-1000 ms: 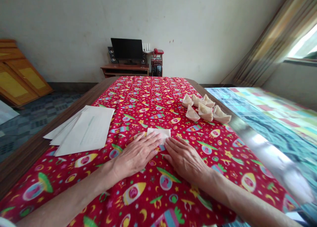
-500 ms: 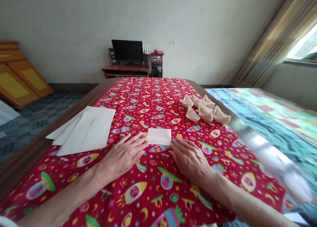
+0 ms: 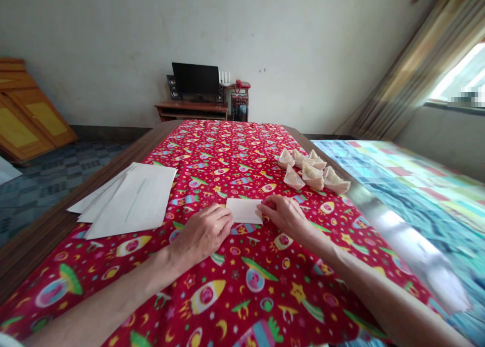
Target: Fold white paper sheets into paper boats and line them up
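Note:
A small folded white paper (image 3: 244,211) lies flat on the red patterned cloth (image 3: 242,296), between my hands. My left hand (image 3: 206,231) is at its left edge, fingers bent and drawn together on the paper's side. At the right edge my right hand (image 3: 285,211) pinches the paper between thumb and forefinger. Farther off to the right stand several folded paper boats (image 3: 312,175), some of them nested in stacks. To the left, a fanned pile of white paper sheets (image 3: 132,200) rests on the cloth, with a faint green mark on the top one.
The cloth covers a long brown table (image 3: 56,236). Beyond it are a monitor (image 3: 195,79) with speakers and a red telephone (image 3: 241,84). A bed with a colourful cover (image 3: 397,185) is on the right, a wooden cabinet (image 3: 34,114) on the left.
Both hands lay flat with stretched fingers beside the paper; now their fingers are bent at its edges. My right hand has moved up and pinches the right edge.

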{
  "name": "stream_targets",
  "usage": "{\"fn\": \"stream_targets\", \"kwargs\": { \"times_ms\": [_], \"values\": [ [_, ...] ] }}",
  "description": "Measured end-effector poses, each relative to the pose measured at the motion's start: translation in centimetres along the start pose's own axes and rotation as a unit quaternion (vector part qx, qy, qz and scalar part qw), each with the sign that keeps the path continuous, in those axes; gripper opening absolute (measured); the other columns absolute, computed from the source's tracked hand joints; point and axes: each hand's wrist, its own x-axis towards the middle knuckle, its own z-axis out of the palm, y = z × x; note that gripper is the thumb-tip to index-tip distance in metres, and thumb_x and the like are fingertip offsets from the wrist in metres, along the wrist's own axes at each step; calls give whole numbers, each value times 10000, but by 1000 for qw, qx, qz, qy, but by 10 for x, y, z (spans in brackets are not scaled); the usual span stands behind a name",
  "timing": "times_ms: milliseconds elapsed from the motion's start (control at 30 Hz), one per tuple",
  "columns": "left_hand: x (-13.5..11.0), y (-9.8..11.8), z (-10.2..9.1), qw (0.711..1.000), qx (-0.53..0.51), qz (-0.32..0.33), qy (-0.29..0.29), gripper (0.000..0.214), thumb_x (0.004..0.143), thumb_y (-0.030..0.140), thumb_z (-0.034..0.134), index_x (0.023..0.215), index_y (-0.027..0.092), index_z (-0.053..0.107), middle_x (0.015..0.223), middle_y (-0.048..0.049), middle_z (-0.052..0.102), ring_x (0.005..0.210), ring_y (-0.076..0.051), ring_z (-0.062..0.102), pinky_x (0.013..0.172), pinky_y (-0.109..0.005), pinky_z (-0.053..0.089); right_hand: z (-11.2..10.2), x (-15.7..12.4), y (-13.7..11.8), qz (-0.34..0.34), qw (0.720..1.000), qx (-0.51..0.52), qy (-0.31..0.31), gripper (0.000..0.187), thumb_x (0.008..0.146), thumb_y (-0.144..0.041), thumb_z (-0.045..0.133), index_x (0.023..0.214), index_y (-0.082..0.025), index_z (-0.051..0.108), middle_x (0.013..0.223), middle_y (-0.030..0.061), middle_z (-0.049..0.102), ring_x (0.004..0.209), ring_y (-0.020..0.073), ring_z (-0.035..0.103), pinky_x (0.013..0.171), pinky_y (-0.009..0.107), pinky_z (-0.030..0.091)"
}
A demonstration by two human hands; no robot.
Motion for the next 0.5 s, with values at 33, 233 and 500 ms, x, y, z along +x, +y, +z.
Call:
{"fn": "stream_targets", "kwargs": {
  "times_ms": [33,233,500],
  "values": [
    [-1,0,1,1000,0,1,4,241,932,170,413,876,149,646,916,-62,664,899,-176,591,824,-326,517,1,4,-1,19,1000,8,-13,219,802,-402,573,779,-200,655,704,6,662,631,130,574,572,222,355],
    [-4,-1,3,1000,-1,-3,17,222,930,174,425,924,147,646,973,-58,661,936,-177,583,858,-336,508,3,2,-12,51,996,65,-18,190,757,-344,585,654,-190,623,602,-20,613,570,113,536,528,207,334],
    [-4,-1,4,1000,-1,-5,26,221,931,182,425,935,154,644,963,-55,666,928,-177,592,849,-333,512,4,-13,-12,8,999,38,5,126,777,-300,583,861,-211,610,674,-26,646,588,119,565,542,210,342]
  ]
}}
